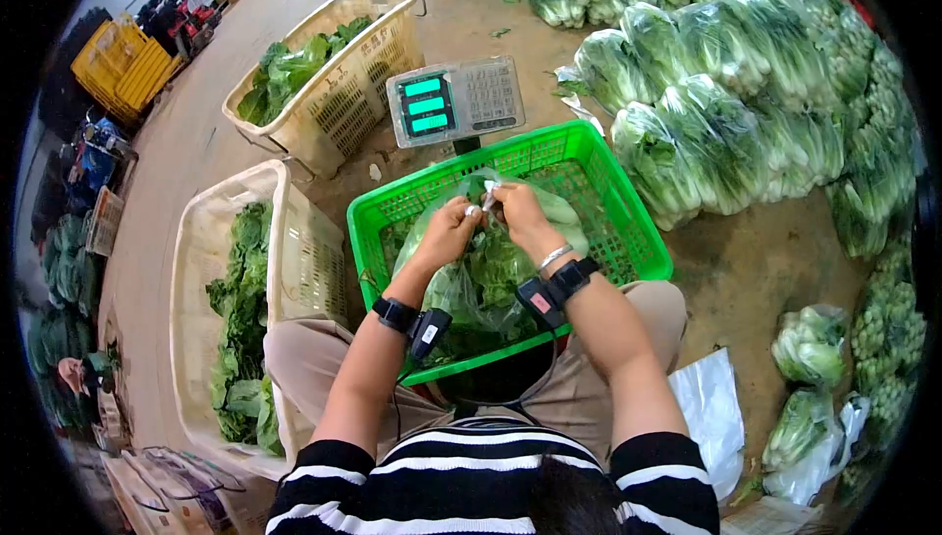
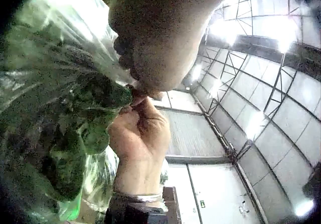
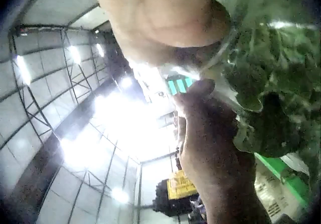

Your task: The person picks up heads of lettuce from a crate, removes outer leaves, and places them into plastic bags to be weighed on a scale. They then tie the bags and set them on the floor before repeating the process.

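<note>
The bag of greens (image 1: 486, 285) sits in the green crate (image 1: 620, 216) at frame centre, its neck pinched by the curled fingers of left hand (image 1: 446, 233) and right hand (image 1: 522, 213), close together. Risk: thin film drawn tight over bulky leaves may tear, or the neck may slip free, spilling greens.

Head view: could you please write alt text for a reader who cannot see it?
A person's left hand and right hand pinch the top of a clear bag of leafy greens standing in a green crate. Behind the crate is a digital scale; bagged greens are piled on the right, and beige baskets of loose greens stand on the left.
</note>
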Tool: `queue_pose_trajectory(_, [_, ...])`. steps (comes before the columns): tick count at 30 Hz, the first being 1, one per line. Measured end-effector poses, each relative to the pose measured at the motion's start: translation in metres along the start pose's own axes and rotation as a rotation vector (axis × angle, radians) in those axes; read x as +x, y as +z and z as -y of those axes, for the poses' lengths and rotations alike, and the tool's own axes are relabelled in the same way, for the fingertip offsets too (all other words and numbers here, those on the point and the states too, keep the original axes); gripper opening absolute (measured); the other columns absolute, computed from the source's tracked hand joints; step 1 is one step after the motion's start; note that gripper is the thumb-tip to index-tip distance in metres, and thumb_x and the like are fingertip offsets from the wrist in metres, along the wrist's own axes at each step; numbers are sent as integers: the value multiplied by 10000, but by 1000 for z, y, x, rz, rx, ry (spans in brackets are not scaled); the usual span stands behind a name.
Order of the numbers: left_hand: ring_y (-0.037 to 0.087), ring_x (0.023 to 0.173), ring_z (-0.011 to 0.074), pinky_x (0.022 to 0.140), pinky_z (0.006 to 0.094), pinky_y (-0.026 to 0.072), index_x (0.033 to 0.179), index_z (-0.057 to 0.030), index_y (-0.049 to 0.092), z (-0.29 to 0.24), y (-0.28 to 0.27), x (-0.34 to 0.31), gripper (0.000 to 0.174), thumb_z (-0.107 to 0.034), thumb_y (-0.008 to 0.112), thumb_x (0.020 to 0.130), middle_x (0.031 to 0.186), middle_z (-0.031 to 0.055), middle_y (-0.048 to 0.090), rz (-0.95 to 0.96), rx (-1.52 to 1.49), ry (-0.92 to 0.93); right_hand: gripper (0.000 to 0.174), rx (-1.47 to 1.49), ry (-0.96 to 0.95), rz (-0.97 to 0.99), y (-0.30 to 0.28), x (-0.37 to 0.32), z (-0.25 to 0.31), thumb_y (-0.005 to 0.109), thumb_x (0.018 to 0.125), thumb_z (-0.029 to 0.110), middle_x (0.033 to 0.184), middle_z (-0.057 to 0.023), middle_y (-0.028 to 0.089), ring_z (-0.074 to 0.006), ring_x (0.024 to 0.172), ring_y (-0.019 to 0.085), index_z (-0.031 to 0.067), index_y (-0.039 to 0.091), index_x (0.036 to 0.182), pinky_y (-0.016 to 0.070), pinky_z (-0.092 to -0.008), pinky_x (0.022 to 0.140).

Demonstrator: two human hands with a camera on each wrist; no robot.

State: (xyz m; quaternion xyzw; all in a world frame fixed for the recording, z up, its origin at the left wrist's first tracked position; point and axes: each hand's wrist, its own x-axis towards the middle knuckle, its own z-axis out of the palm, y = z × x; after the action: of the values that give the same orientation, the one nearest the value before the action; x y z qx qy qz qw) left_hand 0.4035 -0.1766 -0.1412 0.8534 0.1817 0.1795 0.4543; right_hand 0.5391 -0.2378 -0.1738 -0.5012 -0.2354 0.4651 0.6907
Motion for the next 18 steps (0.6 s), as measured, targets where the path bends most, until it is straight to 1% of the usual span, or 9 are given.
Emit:
queue_pose_trajectory(4, [497, 630, 233, 576, 332, 378, 726, -4, 560, 25, 12, -13, 260, -219, 479, 848, 673, 104, 491, -122, -13, -93, 125, 180, 187, -406, -11, 15, 2, 474, 768, 44, 628, -79, 503, -139, 467, 426, 0, 513, 658, 241, -240, 338])
queue_pose_trajectory(6, [493, 604, 252, 564, 341, 379, 717, 3, 542, 34, 8, -31, 276, -239, 489, 838, 631, 112, 499, -120, 232, -180, 119, 112, 265, -387, -21, 20, -5, 463, 807, 67, 636, -63, 499, -125, 479, 422, 7, 513, 718, 268, -228, 345])
queue_pose_trajectory(8, [449, 540, 198, 518, 301, 346, 691, -12, 543, 43, 7, -41, 307, -271, 484, 846, 560, 65, 475, -174, 116, -244, 116, 135, 234, -305, -14, 14, -14, 451, 830, 86, 642, -52, 494, -114, 486, 421, 17, 509, 756, 279, -217, 352])
queue_pose_trajectory(10, [376, 494, 121, 476, 254, 282, 650, -45, 529, 48, 1, -40, 341, -306, 467, 859, 530, 6, 433, -105, -434, -532, 117, 159, 182, -223, -4, 8, -7, 439, 853, 104, 648, -42, 489, -103, 492, 419, 26, 504, 795, 290, -207, 359])
queue_pose_trajectory(12, [326, 490, 69, 468, 228, 233, 627, -77, 512, 58, 0, -32, 339, -308, 455, 868, 539, -33, 403, -108, -562, -519, 113, 246, 230, 131, 13, -13, 22, 412, 880, 137, 650, -17, 467, -83, 489, 407, 50, 475, 844, 299, -190, 374])
queue_pose_trajectory(13, [325, 486, 76, 469, 235, 239, 615, -75, 501, 58, 0, -30, 340, -303, 460, 864, 533, -31, 398, -84, -575, -510, 144, 146, 240, 152, 3, -7, 15, 420, 873, 156, 622, -30, 462, -96, 483, 402, 34, 460, 807, 322, -255, 402])
queue_pose_trajectory(14, [323, 481, 82, 470, 243, 245, 604, -72, 489, 59, 0, -29, 343, -299, 465, 859, 528, -29, 393, -59, -583, -498, 144, 139, 245, 156, -6, 2, 8, 420, 873, 156, 622, -30, 462, -96, 483, 402, 34, 460, 807, 322, -255, 402])
queue_pose_trajectory(16, [344, 496, 87, 479, 243, 262, 616, -62, 499, 59, 4, -43, 337, -290, 463, 861, 526, -23, 397, -73, -564, -558, 153, -257, 172, 53, -20, 13, -15, 398, 892, 171, 627, -9, 435, -72, 466, 393, 40, 429, 818, 281, -190, 375])
queue_pose_trajectory(18, [386, 527, 98, 497, 244, 297, 642, -42, 517, 53, 3, -38, 327, -272, 458, 866, 523, -11, 404, -103, -508, -620, 187, -322, 193, -56, -22, 20, -27, 405, 884, 180, 637, -40, 479, -91, 456, 411, 3, 458, 855, 326, -229, 391])
